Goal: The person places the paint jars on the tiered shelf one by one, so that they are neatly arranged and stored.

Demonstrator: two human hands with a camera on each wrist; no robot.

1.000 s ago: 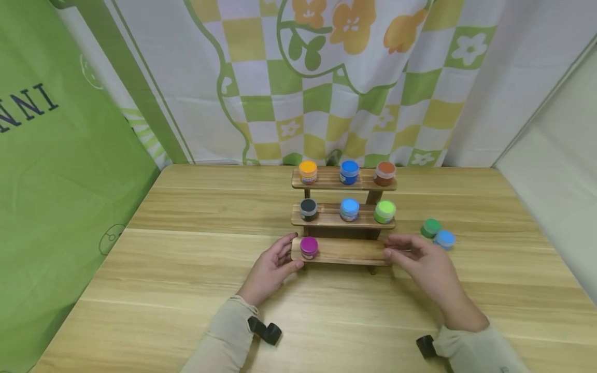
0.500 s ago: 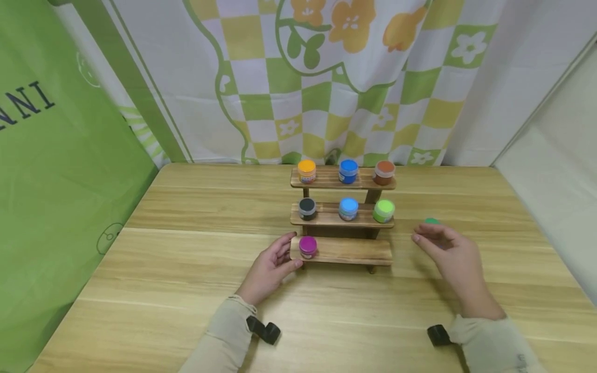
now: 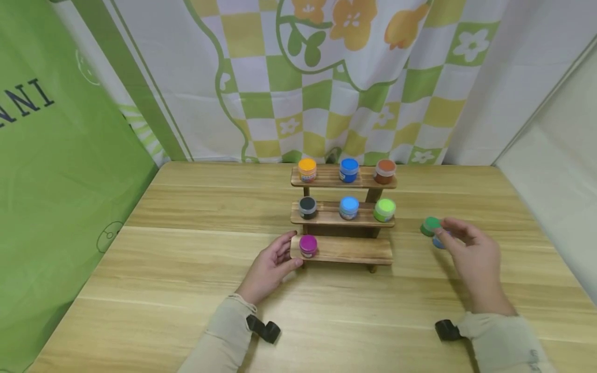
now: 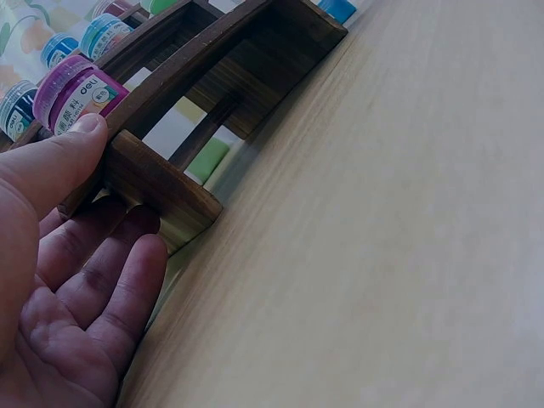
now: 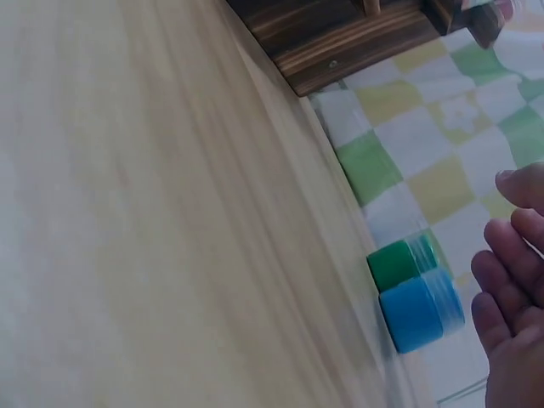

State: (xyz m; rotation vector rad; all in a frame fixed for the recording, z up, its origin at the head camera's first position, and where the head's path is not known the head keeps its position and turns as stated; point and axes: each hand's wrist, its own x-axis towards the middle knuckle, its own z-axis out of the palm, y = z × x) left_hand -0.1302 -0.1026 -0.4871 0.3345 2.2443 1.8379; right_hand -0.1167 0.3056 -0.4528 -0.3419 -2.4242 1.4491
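Observation:
A three-tier wooden stand [image 3: 354,251] holds small paint jars. My left hand [image 3: 268,272] holds the left end of its lowest tier. In the left wrist view, its thumb [image 4: 72,149] lies at the board's edge beside a magenta paint jar [image 4: 81,95], and the other fingers are below the board. My right hand [image 3: 478,261] hovers over a blue paint jar [image 3: 438,241], partly hiding it in the head view. The right wrist view shows loosely bent fingers apart from that jar. A green paint jar [image 3: 430,226] stands touching the blue one.
Orange [image 3: 307,170], dark blue [image 3: 349,170] and brown [image 3: 384,171] jars stand on the top tier. Black [image 3: 308,207], light blue [image 3: 349,207] and lime green [image 3: 384,210] jars occupy the middle tier. A patterned curtain [image 3: 317,103] hangs behind the wooden table [image 3: 210,207].
My right hand has left the stand's right end and moved right to the two loose jars. The left hand stays at the stand's left end.

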